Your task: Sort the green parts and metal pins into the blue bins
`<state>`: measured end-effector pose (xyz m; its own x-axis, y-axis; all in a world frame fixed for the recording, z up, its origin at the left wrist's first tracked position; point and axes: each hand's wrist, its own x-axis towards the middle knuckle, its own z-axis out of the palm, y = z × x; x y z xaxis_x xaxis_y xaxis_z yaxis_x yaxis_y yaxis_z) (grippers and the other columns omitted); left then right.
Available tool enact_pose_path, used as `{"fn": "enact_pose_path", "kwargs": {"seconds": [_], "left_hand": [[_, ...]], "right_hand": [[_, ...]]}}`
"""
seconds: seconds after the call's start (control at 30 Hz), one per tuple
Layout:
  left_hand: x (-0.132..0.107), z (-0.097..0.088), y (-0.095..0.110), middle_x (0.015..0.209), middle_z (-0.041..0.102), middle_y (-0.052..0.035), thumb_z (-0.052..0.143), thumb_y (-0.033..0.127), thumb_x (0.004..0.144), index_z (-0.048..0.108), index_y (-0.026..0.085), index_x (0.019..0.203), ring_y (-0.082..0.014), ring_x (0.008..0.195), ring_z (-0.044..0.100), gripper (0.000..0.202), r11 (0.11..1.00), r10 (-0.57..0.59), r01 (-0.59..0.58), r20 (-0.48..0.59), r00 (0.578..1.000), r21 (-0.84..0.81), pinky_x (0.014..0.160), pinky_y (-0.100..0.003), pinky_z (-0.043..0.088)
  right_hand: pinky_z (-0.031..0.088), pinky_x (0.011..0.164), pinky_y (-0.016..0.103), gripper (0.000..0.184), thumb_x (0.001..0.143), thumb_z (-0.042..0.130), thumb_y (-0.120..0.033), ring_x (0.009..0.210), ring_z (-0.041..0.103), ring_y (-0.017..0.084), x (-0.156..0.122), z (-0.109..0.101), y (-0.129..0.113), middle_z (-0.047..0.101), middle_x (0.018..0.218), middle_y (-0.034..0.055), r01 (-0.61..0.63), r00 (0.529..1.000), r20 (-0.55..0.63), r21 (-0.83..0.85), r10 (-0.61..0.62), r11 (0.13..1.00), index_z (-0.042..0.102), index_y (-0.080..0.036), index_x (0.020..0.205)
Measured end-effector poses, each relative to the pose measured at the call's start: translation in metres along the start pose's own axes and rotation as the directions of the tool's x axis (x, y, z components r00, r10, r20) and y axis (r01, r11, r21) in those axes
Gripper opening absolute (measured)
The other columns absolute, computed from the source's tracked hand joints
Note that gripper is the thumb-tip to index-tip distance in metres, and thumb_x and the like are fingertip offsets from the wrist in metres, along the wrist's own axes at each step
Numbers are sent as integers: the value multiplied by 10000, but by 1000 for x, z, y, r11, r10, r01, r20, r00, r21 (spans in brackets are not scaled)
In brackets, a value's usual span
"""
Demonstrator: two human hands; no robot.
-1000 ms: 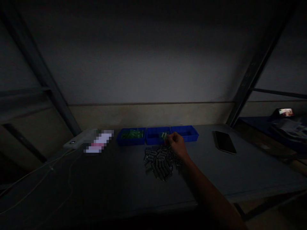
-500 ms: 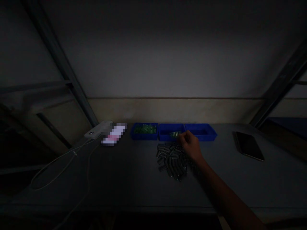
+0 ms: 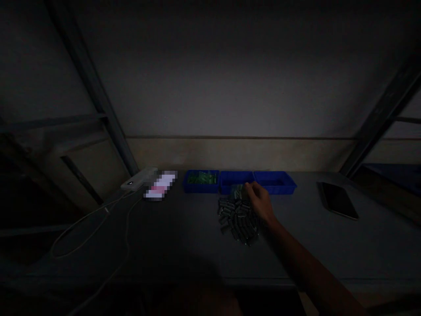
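My right hand (image 3: pixel 260 201) is closed in a pinch on a small clear, greenish plastic bag (image 3: pixel 237 192). The bag hangs over the front wall of the middle blue bin (image 3: pixel 226 176), just above a heap of small dark cylinders (image 3: pixel 238 221) on the table. What is inside the bag is too dark to make out. To the left, another blue bin (image 3: pixel 201 190) holds several green packets (image 3: pixel 200 177). A third blue bin (image 3: pixel 276 188) stands just beyond my right hand. My left hand does not show.
A dark phone (image 3: pixel 338 199) lies at the right on the grey table (image 3: pixel 171 245). On the left are a white device (image 3: pixel 136 179) with cables (image 3: pixel 126 237) and a lit, blurred-out screen (image 3: pixel 161 186). A wall (image 3: pixel 237 153) rises behind the bins; metal posts (image 3: pixel 121 142) flank the table.
My right hand has drawn the small bag slightly down and toward me, from over the middle bin to its front wall. The view has shifted a little, and a dim brownish shape shows at the bottom edge.
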<state>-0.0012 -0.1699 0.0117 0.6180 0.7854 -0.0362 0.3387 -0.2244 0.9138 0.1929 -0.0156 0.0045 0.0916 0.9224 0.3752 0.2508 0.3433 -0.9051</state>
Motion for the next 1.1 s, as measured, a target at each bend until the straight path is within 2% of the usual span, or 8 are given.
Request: {"fn": "enact_pose_path", "kwargs": {"seconds": [0.17,0.27,0.43,0.6,0.77,0.9,1.0,1.1], "left_hand": [[83,-79,-10,943,631,-62,396,454,868,588,175,988,-165,809,589,359,999,-11,-3,-287,958,-49,613,-265,461],[122,-102,-18,901,627,-58,461,436,829,569,158,953,-106,642,564,323,980,-154,43,-598,786,-196,491,-198,371],[153,-101,-25,679,600,-4,548,390,785,582,155,926,-56,449,480,276,920,-215,15,-472,855,-392,426,-180,307],[153,-96,-24,618,602,-45,466,465,825,610,126,885,-111,541,561,373,735,-276,-72,-394,877,-674,509,-220,421],[143,-88,-37,705,633,-46,605,216,750,593,133,844,-123,642,615,126,687,-314,-79,-393,864,-722,642,-244,477],[143,-84,-47,761,647,-59,623,73,672,590,149,934,-139,687,622,275,667,-290,-56,-328,899,-743,691,-278,484],[147,-86,-46,765,631,-39,616,68,663,581,160,970,-122,700,604,323,676,-261,-152,-428,865,-721,698,-260,474],[152,-88,-42,814,625,-33,621,110,665,573,156,1003,-121,740,595,344,734,-186,-286,-588,788,-616,717,-257,466]], "right_hand": [[384,530,235,257,667,613,-402,553,505,119,13,10,3,539,583,-31,-35,999,-34,153,41,988,521,-185,768],[415,559,248,438,651,627,-366,581,546,136,24,18,1,580,609,-41,-2,999,-38,275,13,962,488,-192,1028],[460,682,304,228,720,579,-344,710,607,180,26,25,3,657,745,33,84,996,26,167,-89,982,593,-175,874],[415,861,360,103,781,560,-249,920,566,195,13,20,8,640,944,55,390,917,106,-46,-384,920,658,-216,774],[403,762,360,159,784,556,-192,856,484,198,6,17,6,548,856,61,570,821,162,-303,-548,764,705,-244,805],[386,691,327,221,795,516,-148,749,454,181,4,17,6,532,719,46,632,774,299,-320,-558,706,706,-242,856],[390,702,323,243,785,494,-113,765,470,186,4,16,6,563,728,52,632,771,326,-294,-547,717,694,-220,874],[393,752,336,232,769,488,-112,814,508,189,5,16,4,611,794,58,555,828,259,-252,-498,792,683,-205,855]]}}
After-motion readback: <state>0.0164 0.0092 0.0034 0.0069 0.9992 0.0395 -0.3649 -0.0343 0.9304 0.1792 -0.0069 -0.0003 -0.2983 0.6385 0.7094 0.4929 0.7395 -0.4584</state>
